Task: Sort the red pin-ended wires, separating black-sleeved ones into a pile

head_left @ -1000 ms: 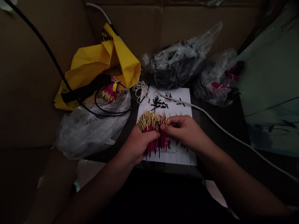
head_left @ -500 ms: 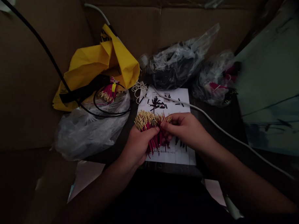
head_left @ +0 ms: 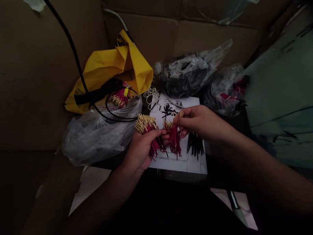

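My left hand (head_left: 138,151) is closed around a thick bundle of short red and black wires (head_left: 147,125) with gold pin ends pointing up and away. Just right of it, my right hand (head_left: 201,122) pinches a few wires (head_left: 181,114) whose gold tips stick out past the fingers. Beneath and between the hands is a group of red wires (head_left: 174,140), also gold-tipped, over a printed white sheet (head_left: 167,165). Black wires (head_left: 196,146) lie on the sheet's right side, partly under my right hand. Small black pieces (head_left: 167,110) are scattered on its far part.
A yellow bag (head_left: 104,62) with another tied wire bundle (head_left: 121,97) by its opening stands behind a clear plastic bag (head_left: 94,139) at the left. Stuffed plastic bags (head_left: 189,72) sit at the back. A black cable (head_left: 71,42) hangs across the left side; cardboard walls (head_left: 149,31) enclose the place.
My right hand has drawn away from the left-hand bundle, with a few wires pinched in it. The red and black wire groups on the sheet show more now. The view has shifted slightly.
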Tool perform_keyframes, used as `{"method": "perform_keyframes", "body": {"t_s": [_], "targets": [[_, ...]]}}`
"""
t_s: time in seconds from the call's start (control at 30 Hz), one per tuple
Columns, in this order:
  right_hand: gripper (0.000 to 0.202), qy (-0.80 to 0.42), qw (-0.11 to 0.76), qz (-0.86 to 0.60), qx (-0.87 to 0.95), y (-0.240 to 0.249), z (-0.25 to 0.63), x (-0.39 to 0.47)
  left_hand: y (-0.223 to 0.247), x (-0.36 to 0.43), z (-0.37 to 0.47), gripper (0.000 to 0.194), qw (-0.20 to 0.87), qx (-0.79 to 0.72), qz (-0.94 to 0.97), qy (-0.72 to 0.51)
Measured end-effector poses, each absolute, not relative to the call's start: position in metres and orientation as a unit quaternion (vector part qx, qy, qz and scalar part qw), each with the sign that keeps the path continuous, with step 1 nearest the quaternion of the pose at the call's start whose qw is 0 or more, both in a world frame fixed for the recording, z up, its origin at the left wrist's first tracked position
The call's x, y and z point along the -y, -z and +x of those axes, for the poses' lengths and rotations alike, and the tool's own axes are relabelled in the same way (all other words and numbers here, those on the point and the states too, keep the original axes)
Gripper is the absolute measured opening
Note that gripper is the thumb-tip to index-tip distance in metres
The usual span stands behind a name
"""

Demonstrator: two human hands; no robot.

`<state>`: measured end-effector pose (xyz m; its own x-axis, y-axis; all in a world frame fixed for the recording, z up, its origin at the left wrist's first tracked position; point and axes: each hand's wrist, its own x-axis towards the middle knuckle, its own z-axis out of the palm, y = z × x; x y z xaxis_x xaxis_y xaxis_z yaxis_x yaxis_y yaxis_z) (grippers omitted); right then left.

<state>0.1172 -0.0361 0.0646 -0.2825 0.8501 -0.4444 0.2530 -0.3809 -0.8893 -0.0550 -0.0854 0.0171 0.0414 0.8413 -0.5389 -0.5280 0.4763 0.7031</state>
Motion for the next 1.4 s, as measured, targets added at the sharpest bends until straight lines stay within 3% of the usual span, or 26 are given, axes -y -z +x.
{"method": "perform_keyframes", "body": {"t_s": [0.1, 0.3, 0.53, 0.7, 0.87, 1.2, 1.4], "targets": [[0.013, -0.632, 0.227, -0.562, 0.483, -0.058, 0.125, 0.027, -0.017, 0.082, -0.066, 0.010, 0.697, -0.505, 0.143, -0.489], [0.020, -0.603, 0.121, -0.593, 0.520, -0.038, 0.121, 0.021, -0.016, 0.082, -0.074, 0.009, 0.698, -0.494, 0.172, -0.489], [0.037, -0.434, 0.091, -0.610, 0.657, -0.048, 0.126, 0.028, -0.016, 0.085, -0.073, 0.011, 0.699, -0.527, 0.200, -0.440], [0.022, -0.198, 0.007, -0.568, 0.799, -0.056, 0.137, 0.041, -0.017, 0.086, -0.076, 0.011, 0.701, -0.521, 0.216, -0.437], [0.018, -0.110, -0.092, -0.543, 0.827, -0.048, 0.135, 0.047, -0.015, 0.086, -0.077, 0.013, 0.700, -0.524, 0.210, -0.437], [0.017, -0.115, -0.206, -0.488, 0.840, -0.077, 0.132, 0.055, -0.014, 0.087, -0.077, 0.014, 0.681, -0.531, 0.219, -0.454], [0.024, -0.104, -0.209, -0.526, 0.818, -0.082, 0.140, 0.072, -0.016, 0.085, -0.076, 0.013, 0.685, -0.527, 0.219, -0.453]]}}
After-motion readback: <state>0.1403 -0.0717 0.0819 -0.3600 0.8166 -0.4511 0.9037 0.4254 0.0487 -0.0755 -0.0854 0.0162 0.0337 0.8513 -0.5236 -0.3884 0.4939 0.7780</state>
